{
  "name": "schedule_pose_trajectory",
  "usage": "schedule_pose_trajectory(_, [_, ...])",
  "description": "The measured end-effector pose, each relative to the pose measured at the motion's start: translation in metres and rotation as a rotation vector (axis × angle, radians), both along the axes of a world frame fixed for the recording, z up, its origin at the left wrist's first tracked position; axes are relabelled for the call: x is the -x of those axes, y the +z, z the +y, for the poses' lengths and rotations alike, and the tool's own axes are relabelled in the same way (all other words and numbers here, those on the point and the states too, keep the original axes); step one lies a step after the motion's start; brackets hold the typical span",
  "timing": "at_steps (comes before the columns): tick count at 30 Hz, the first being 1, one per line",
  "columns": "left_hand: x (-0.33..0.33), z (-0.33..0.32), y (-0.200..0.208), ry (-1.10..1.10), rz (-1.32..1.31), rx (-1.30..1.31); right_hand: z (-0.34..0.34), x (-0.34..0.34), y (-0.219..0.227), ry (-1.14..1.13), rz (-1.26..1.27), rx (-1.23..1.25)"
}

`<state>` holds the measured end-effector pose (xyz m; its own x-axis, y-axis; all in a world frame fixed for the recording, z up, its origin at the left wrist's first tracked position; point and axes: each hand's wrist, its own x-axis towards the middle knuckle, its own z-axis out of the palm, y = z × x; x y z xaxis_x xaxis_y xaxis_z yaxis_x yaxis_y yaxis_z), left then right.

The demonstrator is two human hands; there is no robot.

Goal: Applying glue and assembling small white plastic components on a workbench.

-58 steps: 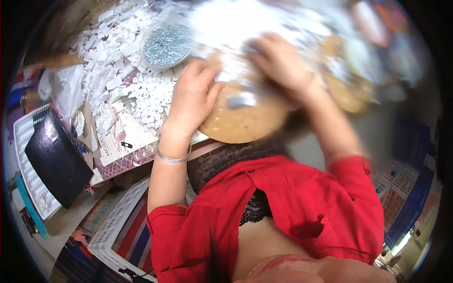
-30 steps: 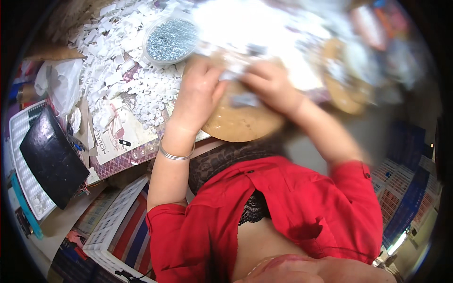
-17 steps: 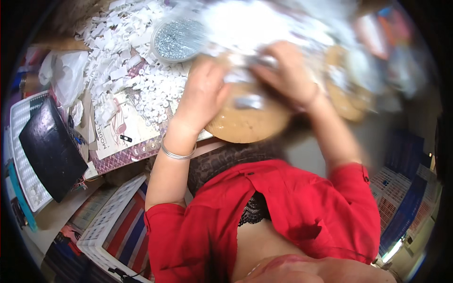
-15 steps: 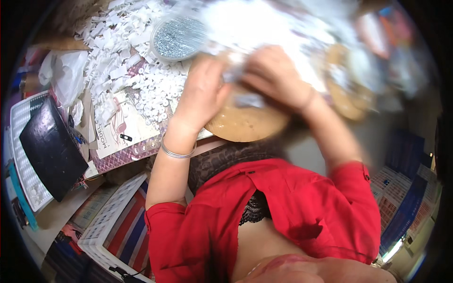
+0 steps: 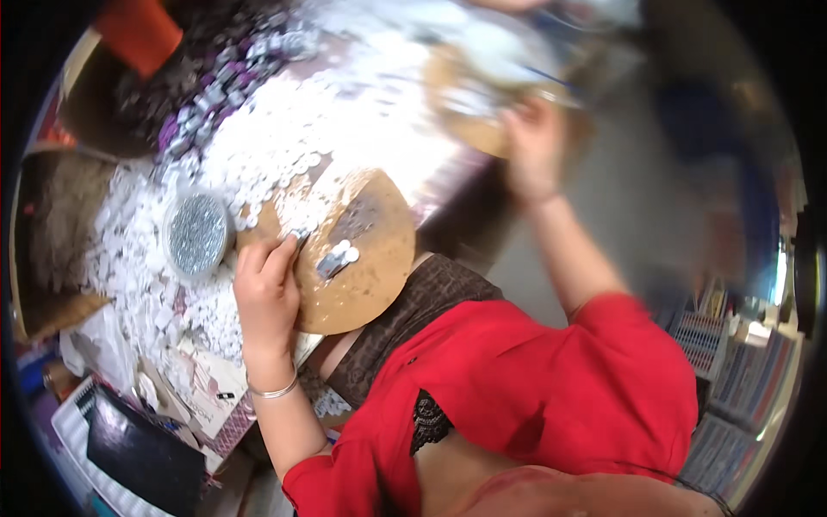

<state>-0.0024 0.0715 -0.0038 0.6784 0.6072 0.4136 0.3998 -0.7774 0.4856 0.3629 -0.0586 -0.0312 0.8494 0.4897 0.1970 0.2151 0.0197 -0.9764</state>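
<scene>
A round brown board (image 5: 370, 297) lies at the table's near edge, in front of me. My left hand (image 5: 269, 289) is at its left side, thumb and fingers pinched round a small grey piece (image 5: 298, 234). Close by on the board are another grey piece (image 5: 328, 265) and a few small white discs (image 5: 346, 251). Far to the right, my right hand (image 5: 536, 146) reaches over a second brown board (image 5: 472, 129) that bears pale things. Motion smears its fingers, so whether they hold anything is unclear.
Left of the board stands a round tub (image 5: 197, 234) of small shiny metal pieces, amid heaped white plastic pieces (image 5: 142, 224). Grey and purple pieces (image 5: 207, 103) lie behind. Brown cartons (image 5: 65, 233) line the left. Part of another person's arm (image 5: 512, 3) shows at the top.
My view has turned, shifting the scene. Both hands were together over the near board; my right hand has moved away to the far right board, while my left stays by the near one.
</scene>
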Motion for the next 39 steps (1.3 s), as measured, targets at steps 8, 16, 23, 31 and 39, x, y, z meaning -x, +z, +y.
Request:
schedule_pose_trajectory(8, [-0.005,-0.008,0.0,0.034,-0.02,0.048,-0.026,-0.059,0.058,-0.294,-0.687,0.04])
schedule_pose_trajectory(16, [-0.007,-0.02,-0.012,0.201,-0.13,0.166,-0.038,-0.049,0.06,-0.139,-0.323,-0.212])
schedule_pose_trajectory(23, [-0.015,-0.016,-0.013,0.216,-0.156,0.16,0.024,0.029,0.039,0.313,0.08,-0.183])
schedule_pose_trajectory(31, [-0.007,-0.017,-0.018,0.233,-0.213,0.145,0.058,0.111,0.012,0.697,0.234,-0.053])
schedule_pose_trajectory(39, [-0.007,-0.033,0.007,0.17,-0.202,0.043,0.034,0.095,0.023,0.588,0.305,-0.043])
